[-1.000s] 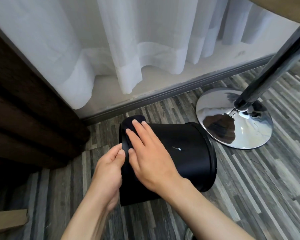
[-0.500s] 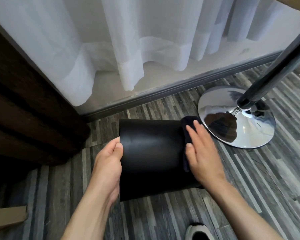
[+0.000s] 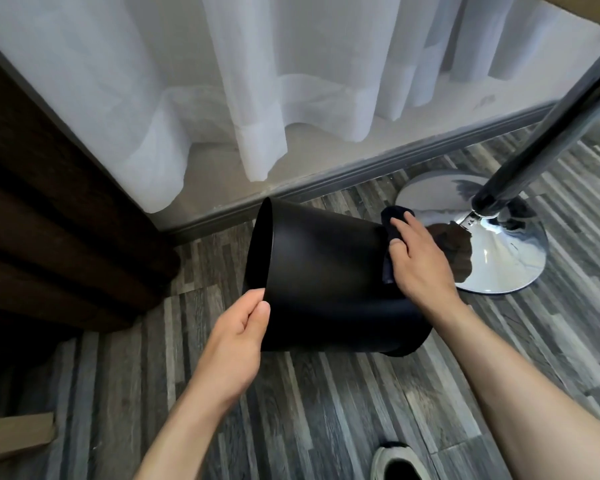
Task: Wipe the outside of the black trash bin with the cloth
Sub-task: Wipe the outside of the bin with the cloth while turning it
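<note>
Bin (image 3: 326,282) newly tilted, between both hands.

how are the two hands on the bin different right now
The left hand pinches the bare edge of the black trash bin at its narrower end, thumb on top; the right hand lies flat at the wider end. The left hand holds no cloth; the right hand presses the dark cloth against the bin's side. Both touch the bin's outside.
</note>
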